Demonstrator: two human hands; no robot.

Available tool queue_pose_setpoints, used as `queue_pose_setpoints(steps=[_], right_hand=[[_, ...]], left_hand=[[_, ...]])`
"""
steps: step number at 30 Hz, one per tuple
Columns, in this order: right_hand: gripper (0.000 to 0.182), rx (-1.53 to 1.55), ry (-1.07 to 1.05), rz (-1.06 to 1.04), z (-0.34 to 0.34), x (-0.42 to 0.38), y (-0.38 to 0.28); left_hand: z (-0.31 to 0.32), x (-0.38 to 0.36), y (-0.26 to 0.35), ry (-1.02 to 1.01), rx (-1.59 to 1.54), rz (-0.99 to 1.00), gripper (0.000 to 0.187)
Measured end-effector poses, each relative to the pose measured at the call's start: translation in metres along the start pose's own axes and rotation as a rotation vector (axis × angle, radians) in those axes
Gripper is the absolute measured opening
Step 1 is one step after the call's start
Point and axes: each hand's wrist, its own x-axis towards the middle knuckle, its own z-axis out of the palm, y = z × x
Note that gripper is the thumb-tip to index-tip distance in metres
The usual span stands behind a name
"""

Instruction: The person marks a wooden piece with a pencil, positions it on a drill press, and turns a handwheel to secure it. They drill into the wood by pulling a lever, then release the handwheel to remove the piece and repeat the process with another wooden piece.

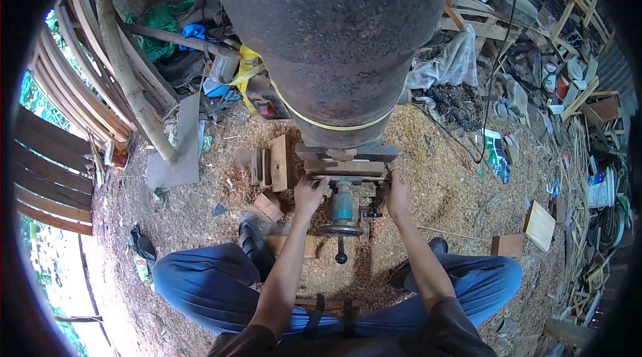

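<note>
A large dark, rusty machine body [334, 36] fills the top centre, with a yellow band round its lower part. Below it lies a flat brown plate or board [344, 168] on a support with a green column [343, 206], a round handwheel [341, 230] and a black-knobbed crank. At the plate's left end is my left hand [309, 195], its fingers bent against the edge. My right hand [398, 198] is at the right end, its fingertips by the plate's edge. Both hands look closed on the plate's ends, though their fingertips are partly hidden.
Wood blocks [279, 163] stand on the shavings-covered ground left of the support. More blocks [539, 226] lie at the right. A long pole [127, 63] leans at the left, near a grey sheet [177, 156]. A black cable [491, 83] hangs at the upper right.
</note>
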Motion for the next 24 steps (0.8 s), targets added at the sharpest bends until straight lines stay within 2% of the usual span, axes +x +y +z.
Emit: queue_pose_setpoints(steps=[1,2,4,8,10,14,16,17,18,20,22,24], right_hand=[[0.023,-0.059,-0.001,-0.019,-0.003,0.001,-0.002],[0.023,-0.060,0.001,-0.022,-0.002,0.004,-0.001],[0.023,-0.108,0.074,-0.109,0.008,0.002,0.008],[0.024,-0.077,0.080,-0.082,0.021,0.005,0.013],[0.027,-0.126,0.040,-0.074,0.020,0.006,0.017],[0.033,-0.127,-0.052,-0.028,0.018,0.004,0.012],[0.046,-0.119,-0.041,-0.119,-0.001,0.000,-0.001],[0.057,-0.102,-0.103,-0.044,-0.010,-0.001,-0.011],[0.057,-0.105,-0.101,-0.042,-0.005,0.000,-0.008],[0.053,0.123,0.056,-0.134,0.014,0.003,0.002],[0.053,0.164,0.059,-0.157,0.021,0.004,0.004],[0.052,0.203,0.069,-0.184,0.019,0.005,0.000]], left_hand=[[-0.004,0.004,0.002,-0.092,0.183,-0.016,0.053],[-0.004,0.008,0.005,-0.090,0.181,-0.013,0.053],[-0.004,0.007,0.005,-0.145,0.522,0.013,0.055],[-0.001,-0.002,0.008,-0.084,0.525,0.081,0.058],[-0.003,-0.002,0.011,-0.087,0.343,0.023,0.060],[-0.006,-0.007,0.008,-0.035,0.241,-0.002,0.061],[0.002,-0.004,-0.005,0.064,0.026,-0.030,0.063],[0.002,-0.003,-0.009,0.062,0.023,-0.030,0.063],[0.001,-0.001,-0.009,0.030,-0.010,-0.030,0.065],[0.003,0.003,-0.010,-0.002,-0.046,-0.032,0.068],[0.010,0.005,-0.013,0.008,-0.145,0.059,0.071],[0.011,0.002,-0.011,0.004,-0.148,0.054,0.071]])
